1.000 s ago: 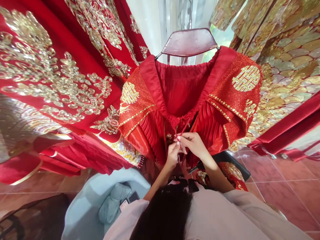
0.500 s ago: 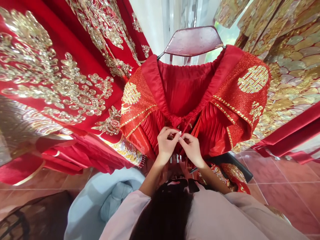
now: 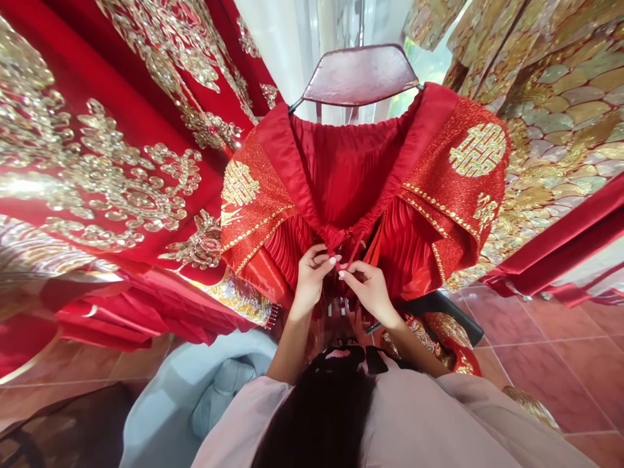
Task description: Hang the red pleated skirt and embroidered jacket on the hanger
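A red pleated garment (image 3: 424, 250) with gold round emblems and gold beaded edging hangs in front of me from a dark red hanger (image 3: 363, 75). Its gathered band dips to a V at the front, where thin red ties (image 3: 347, 250) hang from a knot. Just below that knot, my left hand (image 3: 314, 273) pinches a red tie between thumb and forefinger. Close beside it, my right hand (image 3: 368, 286) is also closed in a pinch on a tie. Little of the ties shows between the fingertips.
Red drapery (image 3: 117, 162) with silver-gold beadwork spreads on the left. Gold sequined cloth (image 3: 565, 123) hangs at right. A light blue chair (image 3: 156, 396) stands below left. Red embroidered shoes or cloth (image 3: 458, 354) lie near a black object (image 3: 453, 315) on the tiled floor (image 3: 546, 364).
My hands have moved slightly apart along the ties, the right one lower relative to the left. The view has shifted a little, so the garment appears farther left.
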`<control>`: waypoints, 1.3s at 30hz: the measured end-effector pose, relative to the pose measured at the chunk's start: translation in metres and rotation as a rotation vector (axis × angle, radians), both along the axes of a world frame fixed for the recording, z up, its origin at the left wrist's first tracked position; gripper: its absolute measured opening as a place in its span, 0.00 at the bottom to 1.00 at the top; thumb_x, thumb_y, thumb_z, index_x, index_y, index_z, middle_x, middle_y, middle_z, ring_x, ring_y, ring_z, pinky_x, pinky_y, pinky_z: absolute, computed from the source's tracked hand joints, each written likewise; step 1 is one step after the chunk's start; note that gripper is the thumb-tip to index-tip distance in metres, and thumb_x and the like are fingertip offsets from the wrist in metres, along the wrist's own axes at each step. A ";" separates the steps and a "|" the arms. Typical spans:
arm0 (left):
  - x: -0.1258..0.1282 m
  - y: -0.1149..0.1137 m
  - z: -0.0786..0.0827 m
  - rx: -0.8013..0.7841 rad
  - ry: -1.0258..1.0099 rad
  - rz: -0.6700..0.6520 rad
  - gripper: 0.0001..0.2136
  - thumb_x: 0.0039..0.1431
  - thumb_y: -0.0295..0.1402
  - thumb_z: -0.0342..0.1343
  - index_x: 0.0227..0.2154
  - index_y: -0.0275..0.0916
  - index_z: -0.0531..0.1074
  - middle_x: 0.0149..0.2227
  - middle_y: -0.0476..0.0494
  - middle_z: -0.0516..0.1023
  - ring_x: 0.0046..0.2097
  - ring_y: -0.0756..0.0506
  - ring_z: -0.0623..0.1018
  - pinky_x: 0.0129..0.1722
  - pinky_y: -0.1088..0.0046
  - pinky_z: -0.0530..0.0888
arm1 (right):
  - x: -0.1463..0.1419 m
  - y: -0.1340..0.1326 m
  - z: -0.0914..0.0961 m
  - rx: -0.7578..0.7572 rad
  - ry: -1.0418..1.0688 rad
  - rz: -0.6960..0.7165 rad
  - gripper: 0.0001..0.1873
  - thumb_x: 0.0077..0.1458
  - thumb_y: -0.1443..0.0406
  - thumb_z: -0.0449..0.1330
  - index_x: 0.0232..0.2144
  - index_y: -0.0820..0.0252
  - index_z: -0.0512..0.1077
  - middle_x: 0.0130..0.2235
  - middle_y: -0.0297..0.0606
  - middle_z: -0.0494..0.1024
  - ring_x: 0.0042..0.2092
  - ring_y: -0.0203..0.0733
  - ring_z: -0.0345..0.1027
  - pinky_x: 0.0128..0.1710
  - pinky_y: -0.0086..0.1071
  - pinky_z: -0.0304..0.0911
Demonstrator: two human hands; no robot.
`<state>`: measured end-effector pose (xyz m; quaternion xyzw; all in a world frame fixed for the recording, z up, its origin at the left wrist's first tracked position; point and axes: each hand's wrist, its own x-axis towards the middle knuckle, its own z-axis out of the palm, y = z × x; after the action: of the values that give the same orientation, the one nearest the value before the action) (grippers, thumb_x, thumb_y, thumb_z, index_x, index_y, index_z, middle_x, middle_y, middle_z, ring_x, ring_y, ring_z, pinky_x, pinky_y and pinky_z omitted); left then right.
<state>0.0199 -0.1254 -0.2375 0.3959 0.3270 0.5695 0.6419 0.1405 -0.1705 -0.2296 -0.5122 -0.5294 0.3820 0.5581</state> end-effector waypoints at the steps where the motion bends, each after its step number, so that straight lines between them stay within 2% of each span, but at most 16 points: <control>1: -0.002 -0.001 -0.003 -0.024 -0.037 0.004 0.23 0.38 0.38 0.70 0.37 0.39 0.67 0.26 0.52 0.77 0.30 0.51 0.79 0.31 0.78 0.74 | 0.000 0.000 0.000 -0.005 0.014 0.008 0.11 0.48 0.59 0.61 0.22 0.62 0.71 0.28 0.38 0.77 0.29 0.36 0.68 0.31 0.28 0.64; 4: -0.004 -0.002 -0.011 -0.081 -0.063 0.084 0.19 0.39 0.34 0.68 0.34 0.38 0.67 0.24 0.53 0.75 0.25 0.54 0.75 0.28 0.80 0.72 | -0.002 0.002 0.000 -0.016 0.032 0.028 0.12 0.48 0.58 0.61 0.23 0.62 0.72 0.27 0.39 0.77 0.28 0.36 0.68 0.31 0.28 0.64; 6: 0.000 -0.001 -0.013 -0.050 0.001 0.230 0.15 0.41 0.29 0.63 0.33 0.38 0.67 0.22 0.55 0.71 0.24 0.55 0.72 0.28 0.81 0.70 | -0.003 0.003 0.002 -0.028 0.036 0.046 0.12 0.47 0.58 0.61 0.22 0.63 0.71 0.27 0.39 0.77 0.28 0.36 0.68 0.31 0.28 0.64; 9: 0.006 0.009 -0.012 0.141 0.219 0.533 0.13 0.40 0.23 0.57 0.32 0.38 0.66 0.26 0.54 0.69 0.28 0.55 0.71 0.32 0.81 0.69 | -0.006 0.004 0.005 -0.029 0.018 0.071 0.12 0.47 0.59 0.60 0.21 0.63 0.71 0.27 0.39 0.77 0.28 0.36 0.69 0.31 0.28 0.65; 11: 0.005 0.018 -0.010 0.250 0.327 0.664 0.15 0.39 0.21 0.55 0.34 0.38 0.67 0.32 0.51 0.70 0.33 0.54 0.71 0.36 0.80 0.69 | -0.006 0.005 0.005 -0.022 -0.018 0.071 0.12 0.49 0.59 0.59 0.21 0.62 0.70 0.27 0.38 0.77 0.29 0.36 0.69 0.32 0.28 0.64; 15: -0.016 0.029 -0.020 0.208 0.259 0.727 0.16 0.41 0.22 0.54 0.37 0.38 0.66 0.37 0.48 0.71 0.34 0.53 0.73 0.37 0.78 0.70 | 0.000 0.006 0.005 -0.041 -0.038 0.086 0.12 0.49 0.59 0.59 0.21 0.62 0.71 0.30 0.40 0.78 0.30 0.38 0.71 0.33 0.30 0.65; 18: -0.043 0.027 -0.045 0.024 0.250 0.765 0.13 0.39 0.24 0.55 0.33 0.38 0.67 0.33 0.49 0.72 0.35 0.52 0.73 0.38 0.76 0.70 | 0.008 0.005 0.009 -0.065 -0.036 0.114 0.12 0.49 0.58 0.58 0.25 0.62 0.72 0.28 0.39 0.77 0.29 0.38 0.71 0.32 0.29 0.65; 20: -0.057 0.023 -0.060 -0.102 0.263 0.735 0.09 0.38 0.26 0.54 0.28 0.37 0.67 0.29 0.50 0.71 0.33 0.51 0.73 0.36 0.75 0.70 | 0.013 0.002 0.013 -0.061 -0.048 0.119 0.12 0.49 0.59 0.58 0.28 0.63 0.73 0.26 0.37 0.76 0.28 0.37 0.70 0.30 0.29 0.64; 22: -0.064 0.017 -0.066 -0.159 0.273 0.698 0.07 0.37 0.27 0.55 0.25 0.37 0.67 0.27 0.50 0.71 0.30 0.51 0.72 0.35 0.73 0.70 | 0.017 0.000 0.016 -0.039 -0.083 0.102 0.12 0.50 0.59 0.57 0.28 0.63 0.73 0.26 0.37 0.75 0.28 0.36 0.69 0.29 0.28 0.64; 25: -0.052 0.003 -0.049 -0.104 0.304 0.597 0.08 0.39 0.29 0.58 0.27 0.37 0.72 0.31 0.47 0.75 0.35 0.49 0.74 0.41 0.71 0.71 | 0.018 -0.001 0.019 -0.048 -0.105 0.117 0.12 0.51 0.59 0.57 0.30 0.63 0.72 0.26 0.36 0.75 0.28 0.36 0.70 0.30 0.28 0.65; 28: -0.020 -0.013 -0.013 0.101 0.343 0.310 0.11 0.50 0.36 0.58 0.36 0.38 0.75 0.41 0.43 0.77 0.45 0.46 0.75 0.49 0.70 0.69 | 0.014 -0.001 0.023 -0.107 -0.065 0.223 0.12 0.52 0.58 0.55 0.32 0.63 0.69 0.24 0.33 0.72 0.23 0.33 0.68 0.24 0.26 0.64; 30: 0.000 -0.020 0.008 0.167 0.320 0.082 0.14 0.55 0.43 0.55 0.37 0.38 0.74 0.38 0.44 0.77 0.39 0.47 0.75 0.43 0.71 0.71 | 0.013 -0.001 0.028 -0.091 -0.087 0.265 0.11 0.53 0.60 0.54 0.31 0.63 0.68 0.24 0.33 0.71 0.21 0.31 0.65 0.22 0.25 0.62; 32: 0.013 -0.023 0.022 0.167 0.327 -0.043 0.17 0.57 0.48 0.52 0.31 0.37 0.73 0.28 0.47 0.73 0.28 0.50 0.71 0.31 0.74 0.70 | 0.015 0.000 0.036 -0.040 -0.151 0.286 0.10 0.54 0.61 0.53 0.28 0.62 0.67 0.23 0.32 0.70 0.20 0.30 0.63 0.22 0.25 0.61; 34: 0.014 -0.021 0.032 0.205 0.437 -0.039 0.18 0.57 0.48 0.52 0.24 0.36 0.70 0.21 0.51 0.67 0.22 0.53 0.64 0.23 0.77 0.63 | 0.024 0.000 0.047 0.007 -0.228 0.254 0.08 0.55 0.62 0.53 0.31 0.61 0.68 0.23 0.32 0.71 0.22 0.31 0.63 0.25 0.26 0.62; 36: 0.005 -0.015 0.046 0.307 0.576 0.050 0.17 0.55 0.44 0.57 0.19 0.36 0.68 0.18 0.53 0.63 0.20 0.55 0.59 0.20 0.78 0.57 | 0.040 -0.001 0.062 0.058 -0.347 0.159 0.12 0.55 0.63 0.54 0.41 0.60 0.69 0.26 0.33 0.73 0.26 0.34 0.67 0.29 0.29 0.65; 39: -0.021 -0.005 0.081 0.512 0.683 0.235 0.13 0.49 0.39 0.62 0.18 0.37 0.71 0.15 0.54 0.62 0.18 0.55 0.56 0.18 0.77 0.52 | 0.073 -0.003 0.095 0.220 -0.613 -0.025 0.21 0.56 0.65 0.55 0.53 0.59 0.65 0.32 0.37 0.77 0.32 0.38 0.71 0.36 0.33 0.66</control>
<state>-0.0013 -0.1307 -0.1560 0.6678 0.4113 0.5380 0.3091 0.2130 -0.1734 -0.1346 -0.5464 -0.7045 0.1436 0.4296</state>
